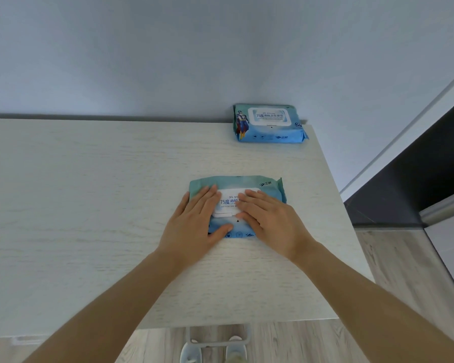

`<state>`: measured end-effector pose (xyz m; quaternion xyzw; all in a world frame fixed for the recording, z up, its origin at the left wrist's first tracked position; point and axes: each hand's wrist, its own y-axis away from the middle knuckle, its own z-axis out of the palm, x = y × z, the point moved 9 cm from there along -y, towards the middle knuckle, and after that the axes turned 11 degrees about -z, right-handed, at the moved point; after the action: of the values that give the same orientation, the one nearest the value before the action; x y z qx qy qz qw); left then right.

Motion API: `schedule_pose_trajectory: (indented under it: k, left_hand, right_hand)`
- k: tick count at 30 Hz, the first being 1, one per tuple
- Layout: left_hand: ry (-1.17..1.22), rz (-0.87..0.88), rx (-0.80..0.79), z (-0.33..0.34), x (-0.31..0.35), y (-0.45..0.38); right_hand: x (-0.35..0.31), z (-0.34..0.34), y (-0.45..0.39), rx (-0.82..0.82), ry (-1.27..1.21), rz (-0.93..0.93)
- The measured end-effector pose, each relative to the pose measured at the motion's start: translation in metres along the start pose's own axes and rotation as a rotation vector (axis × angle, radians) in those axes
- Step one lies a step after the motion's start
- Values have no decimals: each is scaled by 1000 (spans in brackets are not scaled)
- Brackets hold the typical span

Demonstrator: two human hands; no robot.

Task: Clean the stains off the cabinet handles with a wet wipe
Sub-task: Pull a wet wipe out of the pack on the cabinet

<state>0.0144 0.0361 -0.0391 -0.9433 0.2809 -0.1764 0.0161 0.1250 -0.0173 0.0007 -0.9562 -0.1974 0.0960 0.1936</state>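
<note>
Bare forearms — pale slippers point(212, 349) below

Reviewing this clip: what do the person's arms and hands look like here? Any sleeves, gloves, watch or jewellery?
Both forearms are bare as far as the frame shows, with no sleeve in view. The left hand and the right hand wear no gloves. No watch, bracelet or ring shows on either wrist or on the fingers that are visible. No marks or bandages can be seen.
</note>
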Motion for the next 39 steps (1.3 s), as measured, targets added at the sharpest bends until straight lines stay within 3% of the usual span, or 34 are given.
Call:
schedule_pose_trajectory:
  k: [5, 8, 12, 14, 18, 21, 25, 27, 34, 39]
  left_hand:
    - [77, -43, -9, -3, -2, 2]
    - [81, 38, 53, -13, 4, 0]
    - [-24, 105, 55, -17, 5, -11]
    - [-49, 80, 26, -16, 2, -15]
    - [-62, -16, -66, -14, 0, -24]
    - [-117, -36, -73, -14, 0, -29]
    - [-154, -21, -97, -5, 1, -27]
    - [-138, 1, -114, -1, 3, -26]
    - [-103, -21, -167, 3, 4, -25]
    - [-76, -36, -169, 4, 4, -26]
  right_hand:
    - [20, -11, -7, 70, -244, 254]
    - [31, -17, -21, 117, -314, 311]
    - [41, -26, -31, 173, -210, 375]
    - [35, -30, -35, 173, -111, 322]
    - [29, -18, -26, 86, -77, 251]
    - [31, 3, -13, -78, 97, 223]
    - [35, 29, 0, -299, 54, 263]
    - [33, 31, 0, -328, 35, 238]
    - [19, 9, -11, -69, 137, 96]
    - [12, 4, -20, 17, 128, 98]
